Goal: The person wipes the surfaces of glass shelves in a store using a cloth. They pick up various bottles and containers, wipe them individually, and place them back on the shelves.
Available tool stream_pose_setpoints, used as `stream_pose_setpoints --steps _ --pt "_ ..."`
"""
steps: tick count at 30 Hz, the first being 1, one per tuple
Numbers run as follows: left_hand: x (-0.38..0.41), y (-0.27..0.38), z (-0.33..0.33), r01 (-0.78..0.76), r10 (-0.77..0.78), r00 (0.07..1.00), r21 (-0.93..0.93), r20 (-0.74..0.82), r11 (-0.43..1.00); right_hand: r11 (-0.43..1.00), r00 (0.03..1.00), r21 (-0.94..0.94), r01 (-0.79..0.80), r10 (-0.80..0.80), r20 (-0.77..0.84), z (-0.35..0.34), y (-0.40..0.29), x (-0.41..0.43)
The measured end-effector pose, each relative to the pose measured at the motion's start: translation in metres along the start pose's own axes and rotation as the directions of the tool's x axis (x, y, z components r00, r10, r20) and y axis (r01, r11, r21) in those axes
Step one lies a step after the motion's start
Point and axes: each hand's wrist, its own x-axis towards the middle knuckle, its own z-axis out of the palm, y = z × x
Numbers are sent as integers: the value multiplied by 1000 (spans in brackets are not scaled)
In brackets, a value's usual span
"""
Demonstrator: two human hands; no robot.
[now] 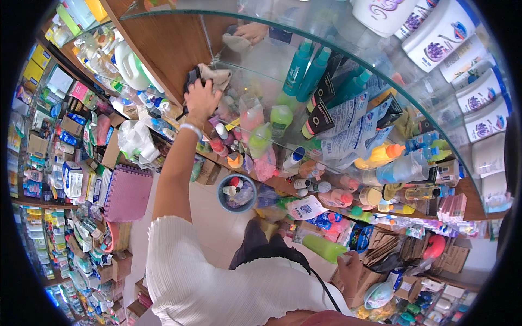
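Note:
My left hand [202, 100], with a pale band at its wrist, is on a beige and dark cloth [216, 77] in the corner of a glass shelf, against the wooden side panel [163, 45]. Its fingers are bent over the cloth. The shelf's back surface reflects the hand and cloth. Right of the hand stand a green pump bottle [280, 118], a pink bottle and teal spray bottles [297, 71]. My right hand [349, 265] hangs low beside my body, its fingers bent close together near a large green container [324, 247]. Something pale shows at its fingertips, too small to name.
The upper glass shelf's curved edge [359, 61] crosses above, holding large white bottles [438, 36]. Tubes, pouches and a yellow bottle [377, 157] crowd the lower shelf. On the floor stand a blue-grey bucket [236, 193] with items inside and several cardboard boxes. Packed shelves line the left.

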Motion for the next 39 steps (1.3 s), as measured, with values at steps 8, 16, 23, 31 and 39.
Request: stream_pose_setpoints --steps 8,16,23,31,39 --pt "-77 -33 -7 16 -27 996 -116 -89 993 995 992 -33 94 -97 -78 -6 19 1" --pt "-120 -47 -35 226 -300 953 -587 -31 778 984 989 -143 107 -119 -82 -9 51 -2" --pt "-30 -35 -2 -188 161 970 -140 -184 972 988 997 -144 54 -62 -46 -11 39 -6" --pt "-116 109 -16 -614 541 789 -353 -291 706 993 999 -115 40 -35 41 6 14 -2" --pt "30 8 17 12 -10 994 12 -104 1000 996 999 -80 34 -35 -8 9 2 -12"
